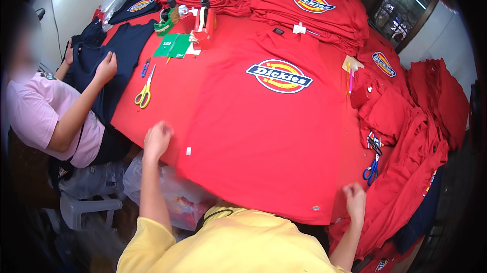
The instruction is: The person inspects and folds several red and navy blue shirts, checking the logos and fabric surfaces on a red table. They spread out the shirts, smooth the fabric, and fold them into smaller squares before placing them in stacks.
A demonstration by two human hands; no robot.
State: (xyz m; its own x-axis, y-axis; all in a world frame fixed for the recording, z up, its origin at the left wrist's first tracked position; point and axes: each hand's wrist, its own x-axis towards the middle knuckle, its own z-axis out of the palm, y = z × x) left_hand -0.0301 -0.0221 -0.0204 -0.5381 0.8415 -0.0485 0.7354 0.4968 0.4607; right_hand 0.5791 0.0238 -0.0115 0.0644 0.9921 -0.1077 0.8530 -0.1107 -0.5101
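Red fabric lies spread flat before the person: a red sleeveless cloth top (pixel 264 136) with an oval multicoloured chest emblem (pixel 279 76), its neckline at the far side and its hem toward the wearer of the yellow short-sleeved shirt (pixel 228 245). A small white rectangular tag (pixel 188 151) shows near its left edge, and a small badge (pixel 316 207) sits by the hem at the right.

The left hand (pixel 158 140) is just outside the top's left edge, slightly blurred, its fingers curled inward; nothing is visible in it, and how far the fingertips stand apart cannot be told. The right hand (pixel 355 201) is just beside the lower right edge, fingers bent toward the cloth; whether they touch or pinch anything is unclear. The top thus lies between the two hands, most of it reaching beyond the fingers.

Yellow-handled metal scissors (pixel 143 94) lie beyond the left hand, near a slim blue cutter (pixel 145 67). Blue-handled scissors (pixel 372 170) lie beyond the right hand, against a rumpled heap of red garments (pixel 406 171). Farther off are a green spiral notebook (pixel 172 45), a red tape dispenser (pixel 204 32) and a stack of folded red tops (pixel 309 14). At left, a co-worker in a pink shirt (pixel 50 110) holds a dark navy garment (pixel 122 55).
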